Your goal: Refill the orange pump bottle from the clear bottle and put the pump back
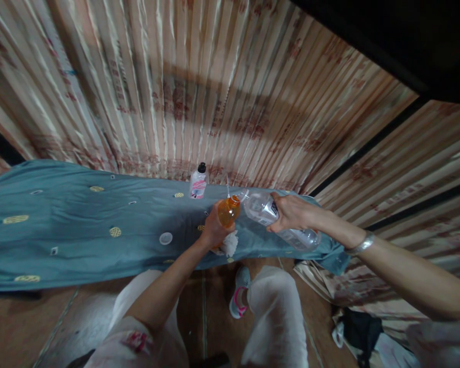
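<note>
my left hand (213, 231) grips the orange bottle (228, 210), right hand (291, 212) tips the clear bottle (276, 217) near the table's front edge, a wobble probably spills on the cloth (72, 225)

Looks like a home room: pleated patterned curtains (230, 92), cloth-covered tabletop (69, 220), tiled floor (19, 327).

Tilted clear bottle (281, 220) apparently mouth-to-mouth with upright orange bottle (228, 211).

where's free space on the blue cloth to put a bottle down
Bare cloth runs wide left of the white cap. It is crowded between the pink-label bottle, left hand with orange bottle, and right hand with clear bottle.
</note>
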The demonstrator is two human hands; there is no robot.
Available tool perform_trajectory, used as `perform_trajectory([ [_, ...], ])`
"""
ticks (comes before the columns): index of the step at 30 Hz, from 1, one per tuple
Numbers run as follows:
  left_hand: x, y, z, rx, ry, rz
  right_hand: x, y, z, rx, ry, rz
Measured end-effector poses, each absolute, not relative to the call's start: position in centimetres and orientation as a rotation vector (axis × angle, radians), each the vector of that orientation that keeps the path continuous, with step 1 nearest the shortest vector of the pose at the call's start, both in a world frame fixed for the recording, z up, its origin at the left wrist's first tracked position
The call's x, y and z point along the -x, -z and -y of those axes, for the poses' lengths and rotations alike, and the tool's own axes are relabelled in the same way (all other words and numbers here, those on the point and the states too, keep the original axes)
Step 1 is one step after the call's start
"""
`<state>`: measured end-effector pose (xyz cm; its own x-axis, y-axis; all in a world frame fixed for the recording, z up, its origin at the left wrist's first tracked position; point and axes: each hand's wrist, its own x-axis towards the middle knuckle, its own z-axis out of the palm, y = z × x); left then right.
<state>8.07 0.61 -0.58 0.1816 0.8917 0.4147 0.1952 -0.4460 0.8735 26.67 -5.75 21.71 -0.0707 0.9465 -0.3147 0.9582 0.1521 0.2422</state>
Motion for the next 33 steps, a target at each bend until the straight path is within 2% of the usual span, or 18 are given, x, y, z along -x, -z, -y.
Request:
perform_trajectory([
  [33,-8.35,1.31,-0.87,-1.799,-1.334,-1.027,-26.58,-21.66,5.7,-1.805,0.002,-2.022],
])
